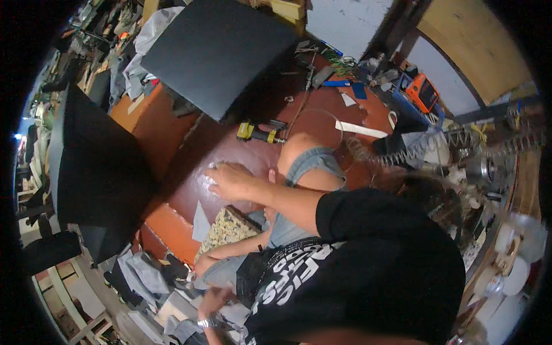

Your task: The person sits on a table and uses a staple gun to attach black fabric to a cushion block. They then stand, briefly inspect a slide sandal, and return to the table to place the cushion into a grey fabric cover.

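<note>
My right hand [233, 181] reaches out over the glossy red-brown floor. Its fingers are bent together, and what they hold, if anything, is too blurred to name. My left hand [215, 303], with a metal watch on its wrist, is drawn back beside a black pouch [248, 279] at my waist; its fingertips are partly hidden. Between my legs lies a speckled foam block [230, 227]. A yellow and black air staple gun [256, 133] rests on the floor beyond my right hand, near my right knee.
A large black covered box [221, 52] stands ahead, with another black covered piece [98, 172] at the left. A coiled air hose [414, 150] stretches across the right. An orange device [422, 92] sits at the far right. Grey cloth scraps [144, 276] lie in a heap at lower left.
</note>
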Tool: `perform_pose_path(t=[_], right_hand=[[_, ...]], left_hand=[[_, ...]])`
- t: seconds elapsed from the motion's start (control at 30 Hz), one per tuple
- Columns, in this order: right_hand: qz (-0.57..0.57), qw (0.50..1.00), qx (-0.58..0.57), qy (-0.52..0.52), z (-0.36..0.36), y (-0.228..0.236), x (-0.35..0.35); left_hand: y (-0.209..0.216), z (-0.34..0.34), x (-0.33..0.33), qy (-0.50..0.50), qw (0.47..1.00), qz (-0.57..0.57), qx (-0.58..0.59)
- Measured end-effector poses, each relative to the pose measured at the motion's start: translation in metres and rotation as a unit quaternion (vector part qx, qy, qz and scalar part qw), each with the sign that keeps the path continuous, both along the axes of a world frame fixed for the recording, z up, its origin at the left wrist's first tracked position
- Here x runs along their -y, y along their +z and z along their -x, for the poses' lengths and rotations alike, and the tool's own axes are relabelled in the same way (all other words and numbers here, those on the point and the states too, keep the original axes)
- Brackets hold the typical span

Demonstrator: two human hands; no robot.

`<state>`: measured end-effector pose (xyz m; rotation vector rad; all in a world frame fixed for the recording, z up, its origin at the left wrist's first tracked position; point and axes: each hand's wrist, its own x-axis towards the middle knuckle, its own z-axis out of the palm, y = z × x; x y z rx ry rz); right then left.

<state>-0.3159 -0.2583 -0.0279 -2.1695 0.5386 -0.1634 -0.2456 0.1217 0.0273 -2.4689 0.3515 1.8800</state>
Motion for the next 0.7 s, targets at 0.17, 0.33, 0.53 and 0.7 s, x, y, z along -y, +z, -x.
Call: perform_pose_path(t=[0.17,0.33,0.53,0.7], right_hand=[[-0.038,0.952,0.294,-0.071,0.078,0.069,0.02],[0.022,0.96,0.147,-0.239,0.116,0.049,0.097],[0.115,0.975,-0.133,-0.139,0.058,-0.106,0.125],[0.142,0.96,-0.233,-0.065,0.023,-0.209,0.116]], left_hand=[[-0.033,0.001,-0.064,0.038,0.875,0.306,0.373],[-0.163,0.016,-0.106,0.008,0.87,0.273,0.411],[-0.313,0.015,-0.165,-0.093,0.869,0.237,0.424],[-0.329,0.027,-0.177,-0.095,0.871,0.163,0.454]])
